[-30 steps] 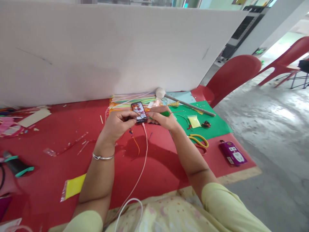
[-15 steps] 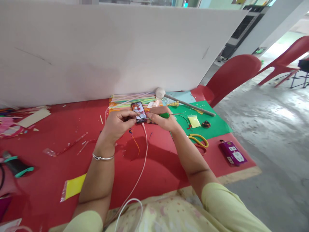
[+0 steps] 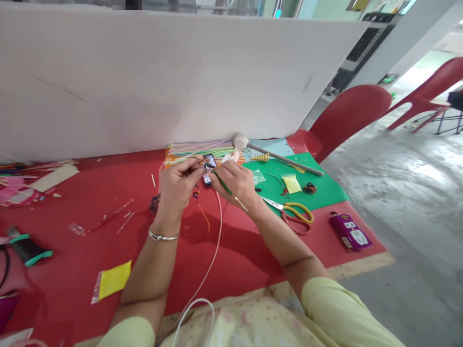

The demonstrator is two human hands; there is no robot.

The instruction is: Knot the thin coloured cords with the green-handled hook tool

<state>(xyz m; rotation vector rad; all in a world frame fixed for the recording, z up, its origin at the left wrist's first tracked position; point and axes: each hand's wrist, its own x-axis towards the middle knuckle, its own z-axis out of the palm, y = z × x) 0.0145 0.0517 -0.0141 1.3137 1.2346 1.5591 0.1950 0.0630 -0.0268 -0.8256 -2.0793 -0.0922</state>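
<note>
My left hand (image 3: pixel 181 183) is closed in a pinch on a thin dark strand (image 3: pixel 198 159), which loops above the fingertips. Facing it, my right hand (image 3: pixel 237 180) is wrapped round a green-handled tool with a thin metal shaft (image 3: pixel 240 202); the shaft points down and right, along the wrist. The fingertips of both hands nearly meet over a phone (image 3: pixel 207 180) with a lit screen, which they partly cover. A pale pink cable (image 3: pixel 219 217) runs from the phone toward my body. What lies between the fingertips is too small to make out fully.
Scissors (image 3: pixel 294 212) with yellow and red handles lie right of my right forearm, near a purple pack (image 3: pixel 349 231). Pipe cleaners (image 3: pixel 202 148) lie behind the phone. A grey rod with a white ball (image 3: pixel 240 141) rests before a white board (image 3: pixel 181 77).
My left hand has lifted slightly, raising the strand over the phone. My right hand has turned, swinging the tool's shaft from rightward to down and right. The scissor blades now show.
</note>
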